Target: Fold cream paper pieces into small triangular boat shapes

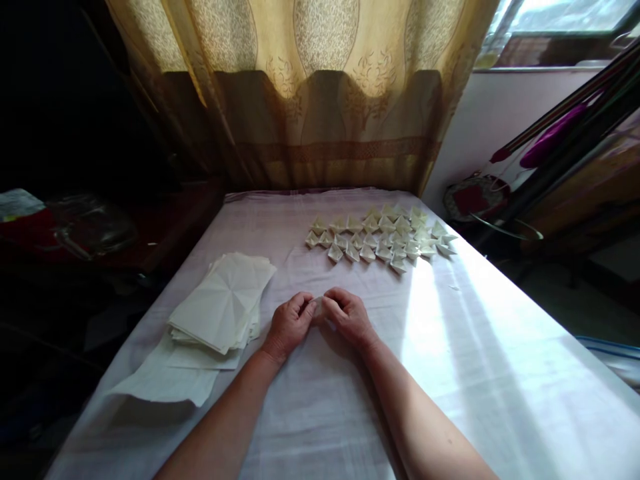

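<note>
Daylight came through the far curtain [320,80] and a blown-out window [560,17] at the far right. A glaring band washed out the right side of the tablecloth [475,373]; the left of the room lay in near black. The left hand [289,325] and right hand [349,316] threw soft shadows nearward. Straight lines bowed at the edges, and detail was soft.

— What stands behind the tabletop [500,373]?
— A patterned yellow-brown curtain [320,87] across the top centre, glowing with daylight.
— And the window [565,17]?
— Upper right, above a pale wall [480,113]. Sun lies in a bright band on the right of the tabletop's white cloth. The left of the frame is dark.
</note>
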Demonstrator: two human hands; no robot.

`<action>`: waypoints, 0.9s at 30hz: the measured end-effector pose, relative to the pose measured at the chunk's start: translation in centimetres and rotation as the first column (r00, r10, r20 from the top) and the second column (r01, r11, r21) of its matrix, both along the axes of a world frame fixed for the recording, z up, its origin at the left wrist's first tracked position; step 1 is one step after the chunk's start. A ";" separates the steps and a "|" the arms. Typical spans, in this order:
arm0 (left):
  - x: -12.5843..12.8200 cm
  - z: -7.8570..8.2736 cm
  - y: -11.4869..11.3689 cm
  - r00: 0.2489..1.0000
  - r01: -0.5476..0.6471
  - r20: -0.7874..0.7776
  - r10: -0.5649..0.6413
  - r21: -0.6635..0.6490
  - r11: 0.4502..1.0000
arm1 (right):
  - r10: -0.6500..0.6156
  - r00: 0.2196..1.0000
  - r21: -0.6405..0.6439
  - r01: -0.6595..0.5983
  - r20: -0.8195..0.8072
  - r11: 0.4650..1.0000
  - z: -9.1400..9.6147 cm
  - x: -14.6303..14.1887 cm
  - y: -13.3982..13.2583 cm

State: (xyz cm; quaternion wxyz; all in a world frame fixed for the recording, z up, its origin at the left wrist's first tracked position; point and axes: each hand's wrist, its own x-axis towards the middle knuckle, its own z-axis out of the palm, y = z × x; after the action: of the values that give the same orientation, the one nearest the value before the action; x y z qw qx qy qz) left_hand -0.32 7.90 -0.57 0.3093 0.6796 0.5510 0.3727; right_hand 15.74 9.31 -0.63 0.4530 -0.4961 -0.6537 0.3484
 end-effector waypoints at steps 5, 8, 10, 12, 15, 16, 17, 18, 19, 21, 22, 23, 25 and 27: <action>0.1 0.0 0.0 1.000 -0.016 0.013 0.016 0.006 1.000 | 0.010 1.000 0.011 -0.010 0.014 1.000 0.2 -0.1 -0.1; 0.0 0.2 -0.1 1.000 0.001 0.028 -0.001 -0.001 1.000 | 0.003 1.000 0.007 -0.003 0.004 1.000 0.2 -0.1 -0.1; -0.1 0.3 -0.2 0.999 0.022 0.037 -0.021 -0.012 1.000 | 0.002 1.000 -0.003 -0.002 -0.014 1.000 0.2 -0.1 -0.1; -0.2 0.3 -0.2 0.998 0.044 0.049 -0.043 -0.028 0.999 | 0.007 0.999 -0.019 -0.007 -0.036 1.000 0.2 -0.1 -0.1; -0.3 0.1 -0.2 0.991 0.072 0.121 -0.062 -0.078 0.994 | 0.020 0.998 -0.048 -0.023 -0.066 0.999 0.2 -0.1 0.0; -0.3 0.0 -0.1 0.986 0.080 0.153 -0.065 -0.096 0.992 | 0.025 0.997 -0.058 -0.030 -0.074 0.998 0.2 -0.1 0.0; -0.3 -0.1 -0.1 0.982 0.085 0.180 -0.064 -0.111 0.990 | 0.032 0.996 -0.069 -0.038 -0.086 0.997 0.2 -0.1 0.0; -0.3 -0.2 -0.1 0.978 0.087 0.197 -0.062 -0.121 0.989 | 0.038 0.994 -0.081 -0.046 -0.101 0.996 0.2 -0.1 0.0; -0.3 -0.3 0.0 0.977 0.087 0.204 -0.059 -0.126 0.988 | 0.043 0.992 -0.091 -0.054 -0.117 0.994 0.2 0.0 -0.1; -0.3 -0.5 0.0 0.978 0.073 0.201 -0.047 -0.125 0.989 | 0.055 0.988 -0.106 -0.070 -0.144 0.992 0.2 0.0 -0.1; -0.3 -0.5 0.0 0.980 0.066 0.196 -0.041 -0.123 0.990 | 0.062 0.987 -0.111 -0.079 -0.150 0.991 0.2 0.0 -0.1; -0.3 -0.5 0.0 0.981 0.060 0.190 -0.037 -0.120 0.991 | 0.067 0.986 -0.115 -0.085 -0.151 0.990 0.2 0.0 -0.1; -0.3 -0.3 -0.1 0.985 0.045 0.172 -0.025 -0.113 0.993 | 0.069 0.987 -0.125 -0.088 -0.148 0.988 0.2 0.0 -0.1; -0.3 -0.1 -0.2 0.989 0.029 0.151 -0.013 -0.109 0.994 | 0.062 0.988 -0.136 -0.082 -0.144 0.987 0.2 0.0 -0.1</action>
State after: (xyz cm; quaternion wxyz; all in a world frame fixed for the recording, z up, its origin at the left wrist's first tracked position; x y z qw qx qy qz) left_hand -0.59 7.72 -0.70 0.3908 0.6372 0.5389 0.3883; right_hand 15.77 9.19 -0.40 0.4483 -0.4774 -0.6116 0.4439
